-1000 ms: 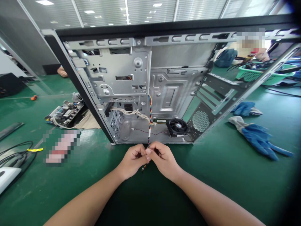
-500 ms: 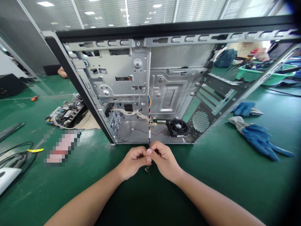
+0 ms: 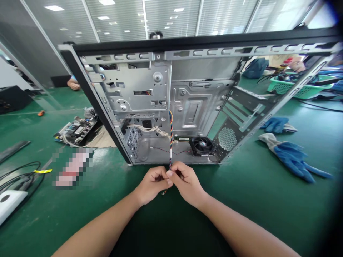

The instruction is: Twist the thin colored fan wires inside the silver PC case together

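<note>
Both hands pinch a twisted wire bundle before an open computer case

Left hand [image 3: 152,182] and right hand [image 3: 186,182] meet, pinching the multicoloured cable [image 3: 170,142] leading from the case [image 3: 187,96], which holds a black fan [image 3: 202,145] and white wires [image 3: 150,129].

Case [image 3: 187,103] and cable [image 3: 170,141] ahead; bare mat [image 3: 241,214] rightward.

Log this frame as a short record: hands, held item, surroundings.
Left hand: closed, pinching the twisted cable near its lower end
Right hand: closed on the same cable, touching the other hand
Cable path: multicoloured, runs up into the open computer case
Inside case: black fan, white wire bundle
Left of case: circuit board
Right of case: blue gloves on the green mat; green basket behind
</note>
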Demonstrator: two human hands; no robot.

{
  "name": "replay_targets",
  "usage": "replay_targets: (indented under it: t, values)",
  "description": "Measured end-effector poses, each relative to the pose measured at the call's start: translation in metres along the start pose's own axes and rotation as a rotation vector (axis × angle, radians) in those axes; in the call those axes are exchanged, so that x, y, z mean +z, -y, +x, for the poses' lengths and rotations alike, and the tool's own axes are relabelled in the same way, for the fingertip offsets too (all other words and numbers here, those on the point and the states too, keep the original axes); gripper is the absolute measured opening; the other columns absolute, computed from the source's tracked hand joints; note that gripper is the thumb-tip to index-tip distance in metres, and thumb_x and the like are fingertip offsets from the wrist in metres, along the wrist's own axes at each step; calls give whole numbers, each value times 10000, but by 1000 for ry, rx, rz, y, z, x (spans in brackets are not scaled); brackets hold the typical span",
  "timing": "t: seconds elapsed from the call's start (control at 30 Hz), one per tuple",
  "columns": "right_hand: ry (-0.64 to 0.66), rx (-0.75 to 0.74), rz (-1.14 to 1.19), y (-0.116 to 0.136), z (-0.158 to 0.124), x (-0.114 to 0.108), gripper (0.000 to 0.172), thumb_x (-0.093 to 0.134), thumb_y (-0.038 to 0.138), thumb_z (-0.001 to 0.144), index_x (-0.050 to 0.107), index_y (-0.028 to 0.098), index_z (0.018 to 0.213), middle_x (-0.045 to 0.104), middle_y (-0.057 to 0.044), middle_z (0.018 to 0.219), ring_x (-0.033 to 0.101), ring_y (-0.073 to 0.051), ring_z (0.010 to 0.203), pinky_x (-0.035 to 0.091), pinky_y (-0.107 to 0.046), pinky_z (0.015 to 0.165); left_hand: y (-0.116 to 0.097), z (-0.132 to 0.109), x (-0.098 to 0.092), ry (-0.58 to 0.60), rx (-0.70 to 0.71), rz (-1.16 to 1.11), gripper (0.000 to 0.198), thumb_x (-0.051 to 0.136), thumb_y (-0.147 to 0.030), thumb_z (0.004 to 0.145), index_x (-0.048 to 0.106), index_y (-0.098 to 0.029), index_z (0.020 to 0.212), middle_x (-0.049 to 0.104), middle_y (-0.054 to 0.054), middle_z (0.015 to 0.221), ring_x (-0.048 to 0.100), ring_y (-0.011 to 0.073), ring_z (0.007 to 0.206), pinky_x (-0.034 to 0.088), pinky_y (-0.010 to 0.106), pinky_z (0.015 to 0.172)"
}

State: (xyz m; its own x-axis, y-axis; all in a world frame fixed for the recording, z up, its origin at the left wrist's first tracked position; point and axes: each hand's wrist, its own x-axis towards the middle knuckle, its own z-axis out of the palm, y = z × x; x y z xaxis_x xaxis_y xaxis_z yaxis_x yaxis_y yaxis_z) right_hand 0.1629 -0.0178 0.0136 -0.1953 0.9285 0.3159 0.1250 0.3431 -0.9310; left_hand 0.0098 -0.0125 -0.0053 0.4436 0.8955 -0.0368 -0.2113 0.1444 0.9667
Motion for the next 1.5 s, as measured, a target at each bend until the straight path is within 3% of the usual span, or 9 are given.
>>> replay_targets:
  t: [0.23, 0.47, 0.73, 0.9, 1.17, 1.27, 1.5]
  values:
    - [-23, -119, -124, 13, 3, -3, 185, 564, 215, 845, 494, 196, 675, 483, 27, 641, 443, -108, 586, 360, -243, 564, -1, -1, 0, 33, 9, -3, 334, 763, -311, 704, 483, -142, 638, 510, -42, 579, 447, 61, 489, 386, 196, 468]
    - [-45, -81, -320, 32, 11, -7, 274, 545, 222, 852, 429, 197, 605, 433, 43, 565, 394, -97, 528, 300, -233, 507, 2, -2, -3, -16, 54, -43, 365, 812, -265, 640, 471, -144, 593, 472, -63, 532, 412, 46, 470, 316, 183, 472]
    - [174, -61, -669, 66, 25, -21, 315, 529, 188, 835, 368, 185, 565, 410, 42, 545, 358, -91, 535, 230, -254, 529, 0, -1, -1, -10, 74, -174, 359, 838, -291, 605, 511, -143, 611, 500, -51, 558, 418, 58, 507, 300, 183, 476]
    - [305, 19, -737, 80, 35, -23, 277, 524, 182, 820, 395, 174, 575, 437, 42, 544, 336, -83, 521, 200, -260, 523, -3, -1, -1, -31, 66, -218, 336, 831, -270, 622, 519, -147, 637, 505, -57, 545, 404, 50, 489, 296, 179, 482]
    - [365, -77, -671, 64, 40, -22, 271, 494, 157, 869, 403, 174, 614, 487, 27, 618, 363, -87, 563, 218, -256, 548, 1, 1, -2, -42, 86, -226, 296, 816, -255, 655, 550, -133, 615, 563, -22, 596, 499, 85, 584, 371, 210, 578]
    - [381, -164, -611, 54, 38, -25, 251, 483, 145, 888, 425, 177, 646, 495, 21, 653, 399, -95, 597, 251, -254, 576, 1, 1, -2, -18, 75, -233, 303, 804, -275, 678, 548, -130, 605, 567, -17, 585, 501, 89, 581, 364, 217, 585]
    - [341, -205, -466, 35, 34, -27, 262, 463, 163, 912, 447, 188, 651, 487, 24, 641, 430, -107, 606, 306, -251, 589, -1, -1, 0, 21, 37, -257, 283, 787, -293, 700, 556, -139, 649, 562, -15, 587, 490, 96, 571, 331, 224, 566]
